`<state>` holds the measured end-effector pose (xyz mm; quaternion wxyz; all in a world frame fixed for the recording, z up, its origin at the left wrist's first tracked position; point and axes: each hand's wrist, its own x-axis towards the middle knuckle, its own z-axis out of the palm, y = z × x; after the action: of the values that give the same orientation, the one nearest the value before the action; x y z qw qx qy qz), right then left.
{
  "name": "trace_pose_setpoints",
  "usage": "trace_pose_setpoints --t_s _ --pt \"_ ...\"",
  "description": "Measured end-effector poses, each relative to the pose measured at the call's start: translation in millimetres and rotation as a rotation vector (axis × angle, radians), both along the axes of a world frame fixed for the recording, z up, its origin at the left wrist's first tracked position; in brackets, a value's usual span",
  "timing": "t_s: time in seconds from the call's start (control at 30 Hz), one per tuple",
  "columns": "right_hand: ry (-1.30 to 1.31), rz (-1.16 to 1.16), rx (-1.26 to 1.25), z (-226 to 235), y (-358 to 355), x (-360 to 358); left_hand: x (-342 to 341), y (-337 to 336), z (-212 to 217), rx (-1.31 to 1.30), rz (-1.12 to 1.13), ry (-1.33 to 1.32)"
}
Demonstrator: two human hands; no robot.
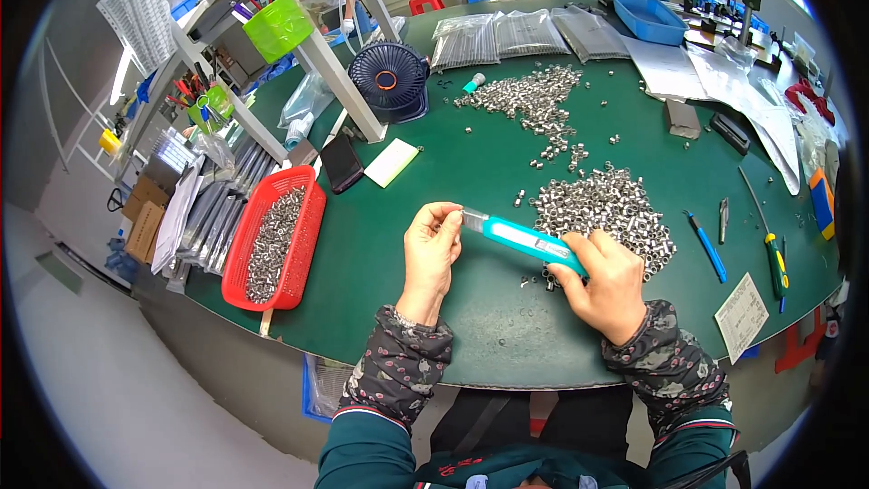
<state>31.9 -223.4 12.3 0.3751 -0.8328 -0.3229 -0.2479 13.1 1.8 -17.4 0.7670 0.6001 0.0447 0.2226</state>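
Teal utility knife [529, 243] held level above the green table [471, 172], just short of the near edge, its metal tip pointing toward the left hand [429, 254]. Right hand [608, 285] clenched around the rear of the handle, knuckles up, thumb lying along the body, wrist bent inward from a patterned sleeve. Left hand raised upright, thumb and forefinger pinched at the blade end, apparently steadying or working the tip; whether anything small sits between those fingertips cannot be told. Just beyond the right hand, a heaped pile of small metal nuts [606, 208], kept within easy reach, a few strays lying under the knife. Left of both hands, a red basket [306, 244] partly filled with similar metal pieces, set at the table edge. Right of the pile, a blue pen-like tool [706, 246] and a green-handled screwdriver [775, 263], beside a printed paper slip [742, 315]. Farther out, a black phone [342, 163] and a pale notepad [391, 163], then a second, looser scatter of metal parts [529, 95]. Beyond that, a dark blue desk fan [389, 80], clear bags of parts [498, 36], and a blue tray [647, 18] at the far side.
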Motion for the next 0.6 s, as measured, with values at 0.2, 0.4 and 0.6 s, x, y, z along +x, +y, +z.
trace_pose_setpoints --t_s 0.2,0.4,0.6 --pt "0.170 0.067 0.013 -6.7 -6.1 11.0 1.5 2.9 -1.0 -0.070 0.023 0.023" --pt "0.376 0.164 0.078 -7.4 -6.0 14.0 0.7 0.0 1.1 -0.042 0.012 0.006" --pt "0.685 0.210 0.127 -8.6 -7.9 17.4 0.2 -2.4 1.3 0.027 0.005 0.000"
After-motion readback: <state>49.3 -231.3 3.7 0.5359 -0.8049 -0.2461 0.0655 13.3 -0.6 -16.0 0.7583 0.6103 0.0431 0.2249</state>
